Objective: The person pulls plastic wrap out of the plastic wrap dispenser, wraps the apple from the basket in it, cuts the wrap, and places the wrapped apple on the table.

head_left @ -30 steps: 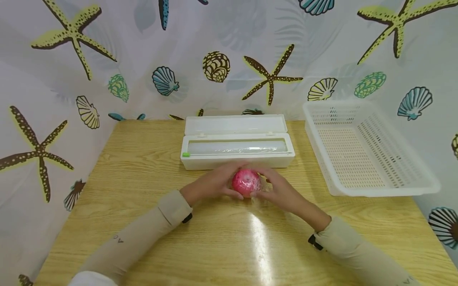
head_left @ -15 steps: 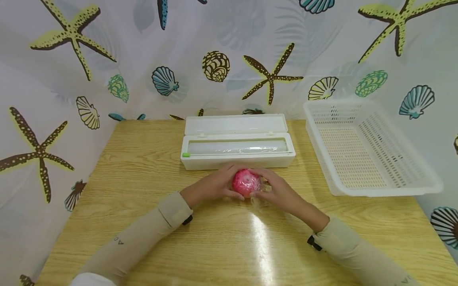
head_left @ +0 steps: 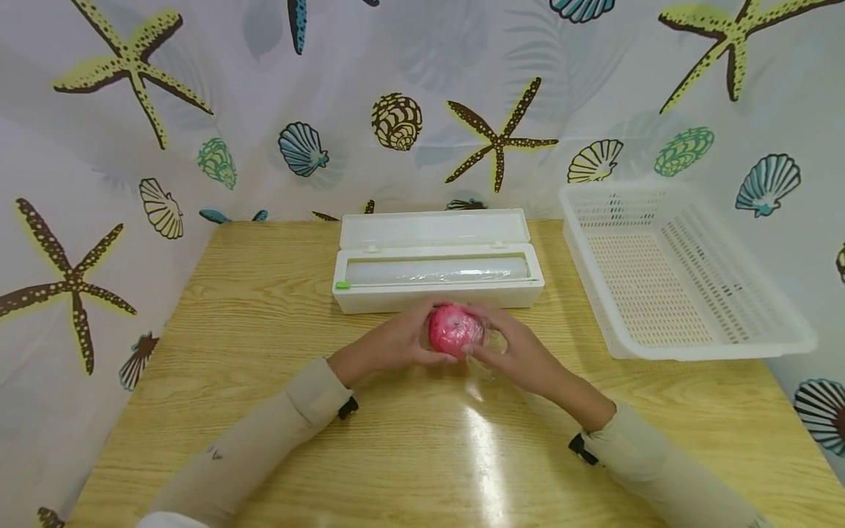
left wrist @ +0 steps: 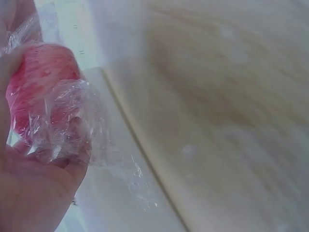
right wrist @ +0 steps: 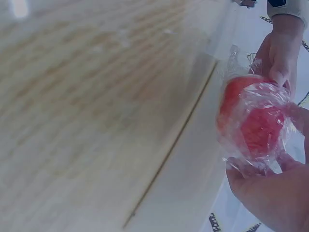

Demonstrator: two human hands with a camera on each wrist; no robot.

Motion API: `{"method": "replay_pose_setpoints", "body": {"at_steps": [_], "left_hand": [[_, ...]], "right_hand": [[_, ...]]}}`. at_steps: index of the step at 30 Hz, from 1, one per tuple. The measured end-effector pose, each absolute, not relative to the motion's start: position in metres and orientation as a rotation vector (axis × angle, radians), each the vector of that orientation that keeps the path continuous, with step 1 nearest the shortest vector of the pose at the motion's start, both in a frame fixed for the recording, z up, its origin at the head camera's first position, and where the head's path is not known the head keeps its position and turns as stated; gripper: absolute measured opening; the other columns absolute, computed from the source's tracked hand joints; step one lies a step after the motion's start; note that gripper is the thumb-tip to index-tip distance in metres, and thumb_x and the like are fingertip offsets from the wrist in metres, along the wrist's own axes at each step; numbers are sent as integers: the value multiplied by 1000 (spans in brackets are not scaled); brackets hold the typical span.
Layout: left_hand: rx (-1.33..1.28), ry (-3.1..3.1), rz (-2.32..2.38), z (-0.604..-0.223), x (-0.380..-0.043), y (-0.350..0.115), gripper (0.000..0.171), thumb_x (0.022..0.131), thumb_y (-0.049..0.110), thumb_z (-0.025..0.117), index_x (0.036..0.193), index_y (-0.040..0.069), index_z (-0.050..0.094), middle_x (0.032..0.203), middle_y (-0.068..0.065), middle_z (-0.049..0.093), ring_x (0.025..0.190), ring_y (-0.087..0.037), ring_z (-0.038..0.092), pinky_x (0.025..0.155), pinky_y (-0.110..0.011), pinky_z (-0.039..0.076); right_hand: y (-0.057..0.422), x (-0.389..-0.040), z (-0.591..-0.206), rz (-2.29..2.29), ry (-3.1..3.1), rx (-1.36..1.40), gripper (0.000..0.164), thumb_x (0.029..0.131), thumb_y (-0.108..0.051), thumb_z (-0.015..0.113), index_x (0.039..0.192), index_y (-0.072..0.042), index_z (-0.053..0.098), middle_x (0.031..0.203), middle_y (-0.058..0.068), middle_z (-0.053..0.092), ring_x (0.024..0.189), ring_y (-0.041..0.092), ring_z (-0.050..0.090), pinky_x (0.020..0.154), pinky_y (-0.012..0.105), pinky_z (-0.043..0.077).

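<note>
A red apple (head_left: 455, 331) with crinkled cling film round it is between my two hands, in front of the long white box. My left hand (head_left: 399, 339) grips its left side, thumb at the near side. From the right, my right hand (head_left: 521, 353) holds it with curled fingers and the thumb near its front. Loose cling film (left wrist: 72, 116) bunches over the apple and trails past the fingers in the left wrist view. In the right wrist view the film also covers much of the apple (right wrist: 260, 133). Some fingertips are hidden behind the fruit.
A white cling film box (head_left: 370, 299) stands behind the hands, lid raised, with a film roll (head_left: 436, 271) inside and a green slider (head_left: 342, 284) at its left. A white perforated basket (head_left: 650, 293) is at the right on the wooden table (head_left: 264, 293). Patterned cloth hangs behind.
The apple has tilted and shifted slightly toward the box between the two hands. Both hands have kept their hold on it; the box and basket stay where they were.
</note>
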State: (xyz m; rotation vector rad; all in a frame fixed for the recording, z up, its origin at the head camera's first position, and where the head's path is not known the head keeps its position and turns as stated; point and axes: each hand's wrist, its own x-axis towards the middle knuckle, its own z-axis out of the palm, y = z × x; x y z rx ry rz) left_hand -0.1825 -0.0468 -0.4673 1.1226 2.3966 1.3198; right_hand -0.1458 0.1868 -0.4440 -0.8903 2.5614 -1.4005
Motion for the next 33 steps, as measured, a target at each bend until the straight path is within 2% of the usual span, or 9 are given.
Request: {"method": "replay_pose_setpoints", "body": {"at_steps": [3, 6, 11, 15, 18, 22, 29, 33], "left_hand": [[1106, 2405, 1383, -453, -175, -46, 79, 75, 35, 77, 136, 19, 30, 130, 3, 43, 118, -9, 45, 94, -26, 43], [1089, 2390, 1483, -432, -164, -43, 77, 75, 25, 79, 134, 12, 31, 129, -3, 44, 115, -13, 49, 92, -28, 45], [1024, 2357, 1638, -405, -149, -37, 74, 74, 14, 80, 131, 3, 35, 128, -9, 45, 110, -17, 52, 87, -28, 48], [918, 2326, 1694, -407, -147, -34, 73, 74, 18, 80, 131, 8, 36, 129, -4, 44, 109, -16, 52, 86, -28, 49], [880, 2301, 1727, -416, -151, -31, 73, 73, 23, 81, 130, 13, 37, 129, 0, 44, 109, -16, 52, 86, -29, 49], [856, 2221, 1813, -425, -152, -28, 73, 72, 25, 81, 130, 17, 37, 129, 0, 44, 110, -18, 52, 84, -30, 50], [780, 2089, 1949, -423, -146, -18, 72, 71, 22, 82, 129, 19, 38, 127, -2, 45, 104, -22, 55, 81, -33, 52], [750, 2105, 1942, -419, -143, -15, 74, 70, 20, 82, 129, 16, 39, 126, -3, 46, 103, -21, 56, 80, -31, 52]], "right_hand": [[186, -143, -436, -1395, 2621, -913, 55, 90, -27, 63, 140, -22, 41, 147, 3, 32, 130, 26, 35, 96, 51, 39], [184, -141, -428, -1448, 2654, -958, 53, 91, -24, 62, 140, -24, 41, 149, 1, 29, 134, 24, 29, 97, 53, 37], [176, -134, -411, -1559, 2693, -1040, 48, 90, -11, 60, 136, -15, 47, 147, 1, 31, 133, 23, 31, 96, 48, 41], [165, -123, -389, -1681, 2698, -1082, 41, 86, 3, 56, 127, 0, 51, 141, 14, 38, 129, 31, 36, 94, 50, 42], [158, -118, -380, -1770, 2687, -1096, 36, 85, 6, 52, 121, 5, 52, 136, 19, 41, 125, 36, 39, 90, 52, 44], [156, -124, -392, -1846, 2684, -1078, 33, 86, 1, 50, 119, 2, 53, 134, 15, 43, 121, 35, 42, 86, 47, 48], [154, -134, -414, -2007, 2738, -1022, 26, 87, -13, 54, 111, -7, 60, 128, 7, 50, 118, 25, 46, 87, 38, 49], [148, -132, -415, -2097, 2795, -983, 21, 86, -12, 55, 104, -4, 61, 121, 11, 54, 114, 26, 50, 85, 30, 49]]}}
